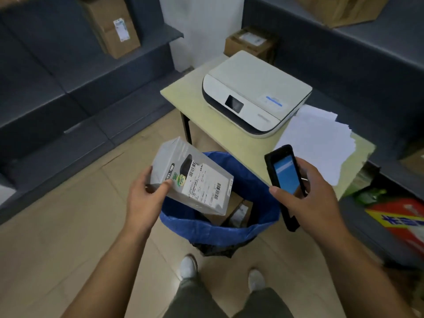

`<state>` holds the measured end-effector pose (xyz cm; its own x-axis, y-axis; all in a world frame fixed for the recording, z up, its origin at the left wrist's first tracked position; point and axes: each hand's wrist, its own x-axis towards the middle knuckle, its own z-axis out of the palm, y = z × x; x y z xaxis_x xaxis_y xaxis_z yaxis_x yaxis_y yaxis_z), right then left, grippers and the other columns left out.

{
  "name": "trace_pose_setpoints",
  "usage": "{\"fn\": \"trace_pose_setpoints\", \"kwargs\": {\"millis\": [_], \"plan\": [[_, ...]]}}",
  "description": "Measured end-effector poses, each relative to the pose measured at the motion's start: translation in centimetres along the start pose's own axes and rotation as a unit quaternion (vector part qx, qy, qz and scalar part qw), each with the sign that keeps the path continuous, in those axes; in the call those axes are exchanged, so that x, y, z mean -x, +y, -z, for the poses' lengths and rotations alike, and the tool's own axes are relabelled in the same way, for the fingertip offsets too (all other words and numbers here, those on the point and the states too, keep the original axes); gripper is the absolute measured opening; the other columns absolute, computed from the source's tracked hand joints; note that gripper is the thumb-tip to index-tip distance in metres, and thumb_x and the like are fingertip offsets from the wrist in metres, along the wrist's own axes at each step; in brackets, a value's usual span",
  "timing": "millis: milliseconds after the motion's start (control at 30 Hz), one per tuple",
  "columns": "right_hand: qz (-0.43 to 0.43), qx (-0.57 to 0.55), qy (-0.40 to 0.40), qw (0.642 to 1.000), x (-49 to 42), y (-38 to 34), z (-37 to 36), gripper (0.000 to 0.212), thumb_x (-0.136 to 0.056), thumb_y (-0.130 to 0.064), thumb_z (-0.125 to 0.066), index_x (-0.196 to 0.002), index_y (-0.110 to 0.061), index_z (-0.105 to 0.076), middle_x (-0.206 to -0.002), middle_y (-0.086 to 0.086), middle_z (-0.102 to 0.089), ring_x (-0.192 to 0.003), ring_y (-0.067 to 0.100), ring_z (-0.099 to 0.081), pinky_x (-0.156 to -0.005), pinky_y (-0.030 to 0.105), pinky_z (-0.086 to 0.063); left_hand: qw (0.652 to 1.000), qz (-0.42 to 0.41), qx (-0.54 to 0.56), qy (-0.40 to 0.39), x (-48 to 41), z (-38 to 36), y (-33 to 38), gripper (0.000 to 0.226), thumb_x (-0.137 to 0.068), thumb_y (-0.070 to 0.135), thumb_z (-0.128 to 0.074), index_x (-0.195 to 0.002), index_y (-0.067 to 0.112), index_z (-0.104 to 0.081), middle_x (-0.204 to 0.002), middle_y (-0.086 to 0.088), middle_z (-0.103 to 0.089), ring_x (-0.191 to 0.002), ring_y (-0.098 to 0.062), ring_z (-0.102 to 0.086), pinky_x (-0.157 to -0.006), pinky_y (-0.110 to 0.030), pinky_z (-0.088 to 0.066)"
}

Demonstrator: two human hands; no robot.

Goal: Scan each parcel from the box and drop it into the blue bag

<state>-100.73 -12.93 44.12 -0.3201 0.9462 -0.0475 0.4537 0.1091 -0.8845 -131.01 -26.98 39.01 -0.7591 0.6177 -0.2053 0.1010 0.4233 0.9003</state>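
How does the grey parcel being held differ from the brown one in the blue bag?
The grey parcel is held by the left hand above the blue bag; the brown parcel lies inside it. The grey one looks glossy, the brown one plain cardboard. Both carry white labels.

The bag (220, 230) stands on the floor (57, 226) just before the tabletop (183, 92), with other parcels (236, 212) lying inside it. The left hand (144, 196) holds a parcel (190, 177) above the bag's left rim. The right hand (307, 193) holds a scanner (284, 177) at its right rim. On the tabletop sits a printer (257, 88), with a paper stack (316, 138) to its right. A carton (250, 44) stands behind the tabletop, and a second carton (110, 26) sits on the shelf (68, 72) at the left.
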Motion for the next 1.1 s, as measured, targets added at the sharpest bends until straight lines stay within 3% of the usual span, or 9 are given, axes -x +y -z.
{"fn": "trace_pose_setpoints", "kwargs": {"millis": [100, 200, 400, 567, 667, 767, 867, 967, 1100], "plan": [[-0.022, -0.006, 0.036, 0.999, 0.0, 1.0, -1.7, 0.067, -0.071, -0.043, -0.083, -0.125, -0.057, -0.044, -0.11, -0.037, -0.057, -0.102, -0.01, -0.057, -0.075, 0.016, -0.047, 0.998, -0.013, -0.037, -0.049, -3.2, -1.7, -1.5, 0.079, -0.07, 0.056, -0.068, -0.146, 0.037, -0.052, -0.124, 0.023, -0.063, -0.101, -0.001, -0.064, -0.089, -0.036, -0.058], [-0.045, -0.003, 0.051, 0.998, -0.3, 3.0, -3.1, 0.069, -0.071, -0.044, -0.083, -0.126, -0.059, -0.042, -0.111, -0.039, -0.055, -0.105, -0.011, -0.054, -0.079, 0.019, -0.048, 0.991, -0.029, -0.098, -0.087, -5.9, -4.5, -2.9, 0.086, -0.068, 0.06, -0.068, -0.148, 0.032, -0.051, -0.137, 0.004, -0.057, -0.114, -0.016, -0.06, -0.102, -0.046, -0.053], [-0.082, -0.001, 0.075, 0.994, -1.1, 10.8, -5.0, 0.075, -0.066, -0.061, -0.075, -0.133, -0.052, -0.041, -0.116, -0.043, -0.05, -0.112, -0.013, -0.05, -0.083, 0.017, -0.044, 0.97, -0.062, -0.176, -0.157, -11.4, -13.2, -8.1, 0.085, -0.07, 0.063, -0.071, -0.147, 0.034, -0.051, -0.134, 0.007, -0.048, -0.122, -0.013, -0.052, -0.104, -0.028, -0.041], [-0.114, 0.004, 0.078, 0.99, -1.9, 18.8, -6.3, 0.083, -0.061, -0.064, -0.071, -0.136, -0.05, -0.038, -0.116, -0.043, -0.05, -0.11, -0.015, -0.049, -0.076, 0.004, -0.04, 0.939, -0.081, -0.243, -0.228, -14.6, -21.4, -15.1, 0.075, -0.08, 0.053, -0.08, -0.146, 0.038, -0.049, -0.13, 0.011, -0.035, -0.114, -0.008, -0.047, -0.097, -0.026, -0.039], [-0.123, 0.0, 0.069, 0.99, -2.2, 22.3, -6.9, 0.074, -0.065, -0.058, -0.076, -0.13, -0.055, -0.039, -0.112, -0.046, -0.05, -0.108, -0.018, -0.048, -0.074, -0.001, -0.039, 0.919, -0.083, -0.287, -0.257, -15.4, -25.9, -18.4, 0.075, -0.078, 0.052, -0.082, -0.145, 0.036, -0.052, -0.131, 0.008, -0.033, -0.118, -0.015, -0.049, -0.105, -0.033, -0.044], [-0.122, 0.009, 0.06, 0.991, -2.2, 24.2, -7.1, 0.07, -0.069, -0.049, -0.079, -0.12, -0.066, -0.034, -0.109, -0.053, -0.046, -0.105, -0.022, -0.046, -0.073, -0.005, -0.035, 0.882, -0.097, -0.345, -0.307, -14.9, -29.3, -20.4, 0.077, -0.076, 0.054, -0.079, -0.146, 0.033, -0.053, -0.143, -0.001, -0.034, -0.128, -0.029, -0.05, -0.11, -0.043, -0.044], [-0.125, 0.0, 0.05, 0.991, -2.3, 25.1, -7.1, 0.071, -0.07, -0.046, -0.081, -0.125, -0.061, -0.038, -0.113, -0.048, -0.049, -0.108, -0.02, -0.047, -0.074, -0.004, -0.036, 0.831, -0.134, -0.388, -0.375, -13.4, -31.4, -21.6, 0.073, -0.083, 0.053, -0.076, -0.148, 0.033, -0.052, -0.16, -0.004, -0.026, -0.138, -0.031, -0.045, -0.109, -0.036, -0.041], [-0.132, -0.008, 0.046, 0.99, -2.5, 25.1, -6.6, 0.076, -0.068, -0.048, -0.08, -0.135, -0.044, -0.044, -0.121, -0.039, -0.051, -0.114, -0.016, -0.047, -0.078, -0.001, -0.039, 0.833, -0.148, -0.373, -0.38, -12.1, -32.4, -21.2, 0.062, -0.09, 0.052, -0.07, -0.147, 0.034, -0.053, -0.168, -0.005, -0.022, -0.144, -0.029, -0.041, -0.101, -0.028, -0.034], [-0.124, -0.005, 0.053, 0.991, -3.2, 24.4, -5.5, 0.08, -0.07, -0.047, -0.082, -0.139, -0.041, -0.043, -0.125, -0.036, -0.049, -0.114, -0.019, -0.045, -0.077, -0.004, -0.035, 0.859, -0.164, -0.342, -0.345, -12.2, -31.4, -18.8, 0.057, -0.095, 0.052, -0.063, -0.148, 0.033, -0.053, -0.165, -0.002, -0.031, -0.147, -0.024, -0.036, -0.112, -0.036, -0.034]]}}
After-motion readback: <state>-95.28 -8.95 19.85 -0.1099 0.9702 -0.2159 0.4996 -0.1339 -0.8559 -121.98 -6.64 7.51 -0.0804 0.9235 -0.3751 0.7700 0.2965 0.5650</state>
